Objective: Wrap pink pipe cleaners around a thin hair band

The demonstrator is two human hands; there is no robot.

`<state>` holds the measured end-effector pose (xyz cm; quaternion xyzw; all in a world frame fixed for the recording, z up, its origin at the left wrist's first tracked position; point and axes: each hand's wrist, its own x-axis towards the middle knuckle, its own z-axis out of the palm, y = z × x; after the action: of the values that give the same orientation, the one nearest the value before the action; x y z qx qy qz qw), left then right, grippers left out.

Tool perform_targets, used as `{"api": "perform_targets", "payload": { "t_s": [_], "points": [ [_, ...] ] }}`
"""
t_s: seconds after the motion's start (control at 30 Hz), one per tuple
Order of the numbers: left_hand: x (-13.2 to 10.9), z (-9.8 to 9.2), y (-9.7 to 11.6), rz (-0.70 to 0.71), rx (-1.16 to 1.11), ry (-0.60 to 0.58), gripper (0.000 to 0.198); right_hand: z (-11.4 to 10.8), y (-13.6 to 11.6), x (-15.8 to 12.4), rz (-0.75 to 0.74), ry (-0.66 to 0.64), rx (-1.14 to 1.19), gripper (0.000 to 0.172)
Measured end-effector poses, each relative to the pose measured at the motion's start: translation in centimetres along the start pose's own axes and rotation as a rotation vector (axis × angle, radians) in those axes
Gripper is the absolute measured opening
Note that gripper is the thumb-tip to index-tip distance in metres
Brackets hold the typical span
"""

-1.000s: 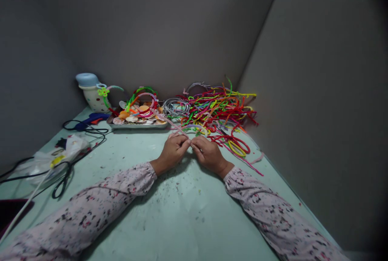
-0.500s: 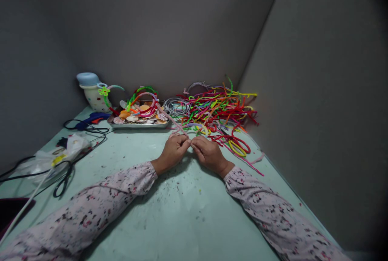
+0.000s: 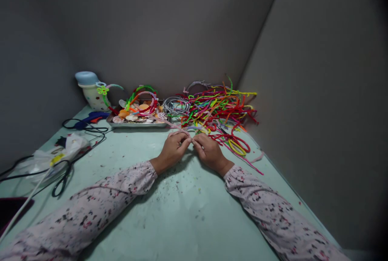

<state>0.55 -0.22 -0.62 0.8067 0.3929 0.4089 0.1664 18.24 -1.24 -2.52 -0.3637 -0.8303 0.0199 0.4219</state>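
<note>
My left hand (image 3: 174,147) is closed in a pinch on a pale pink pipe cleaner (image 3: 177,126), whose free part trails up and to the left toward a metal tray. My right hand (image 3: 209,151) is also closed, its thumb and forefinger meeting the left fingertips; what lies in that pinch is too small and covered to make out. Just beyond both hands a pale lavender fuzzy strip (image 3: 194,128) curves over the table. Red and yellow fuzzy loops (image 3: 238,145) lie to the right of my right hand.
Behind stand a tray (image 3: 139,125) of shells with fuzzy headbands on it, a coil of silver wire (image 3: 176,106) and a heap of coloured pipe cleaners (image 3: 218,105). At left are a blue-lidded cup (image 3: 91,91), black cables (image 3: 71,168) and a plastic bag (image 3: 72,145). Grey partitions enclose the table.
The pink pipe cleaner's free part has swung down and to the left, from a steep slant to a flatter one. Both hands remain together in nearly the same place.
</note>
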Motion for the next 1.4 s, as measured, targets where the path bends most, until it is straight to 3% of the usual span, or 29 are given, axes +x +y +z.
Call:
{"api": "perform_targets", "payload": {
  "t_s": [0.13,0.27,0.6,1.4],
  "points": [
    [-0.04,-0.02,0.02,0.034,0.046,0.048,0.011,-0.06,0.05,0.1,0.041,0.029,0.01,0.016],
    [-0.17,0.16,-0.11,0.084,0.076,0.104,0.014,-0.08,0.09,0.11,0.064,0.041,0.015,0.016],
    [-0.2,0.09,-0.17,0.167,0.073,0.133,0.006,0.0,0.08,0.1,0.06,0.051,0.02,0.016],
    [-0.24,0.23,-0.62,0.177,0.088,0.169,0.01,-0.13,-0.1,0.18,0.046,0.046,0.028,0.017]
  ]
}}
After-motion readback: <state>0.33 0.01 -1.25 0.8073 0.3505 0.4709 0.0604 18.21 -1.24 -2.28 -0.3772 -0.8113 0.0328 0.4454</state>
